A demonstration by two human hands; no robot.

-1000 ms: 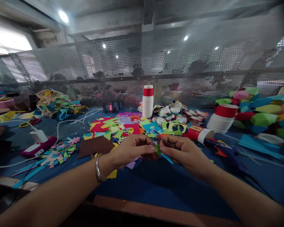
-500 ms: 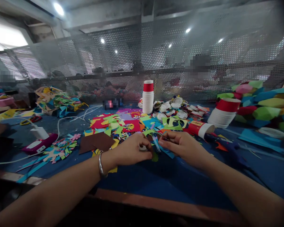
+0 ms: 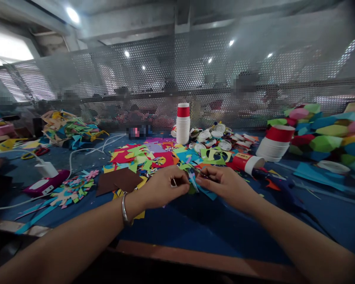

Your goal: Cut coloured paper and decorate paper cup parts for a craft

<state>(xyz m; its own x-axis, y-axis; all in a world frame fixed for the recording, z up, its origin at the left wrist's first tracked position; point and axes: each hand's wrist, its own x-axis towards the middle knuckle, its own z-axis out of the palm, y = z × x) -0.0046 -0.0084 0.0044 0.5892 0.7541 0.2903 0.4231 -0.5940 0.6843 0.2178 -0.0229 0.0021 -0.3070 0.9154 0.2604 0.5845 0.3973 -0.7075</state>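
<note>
My left hand, with a silver bangle on the wrist, is pinched shut over the blue table; what it holds is too small to name. My right hand is closed in a pinch on a thin dark tool, possibly small scissors, whose tip points left. The two hands nearly touch above a green paper scrap and light blue strips at the near edge of a pile of coloured paper cut-outs.
A stack of red-rimmed paper cups stands behind the pile, another stack leans at the right beside a lying cup. Folded paper shapes fill the far right. A magenta device with cable lies left. A perforated metal screen backs the table.
Both hands have moved lower and a little away from me, toward the paper pile. The green scrap that was pinched between them now lies on the table under the fingertips.
</note>
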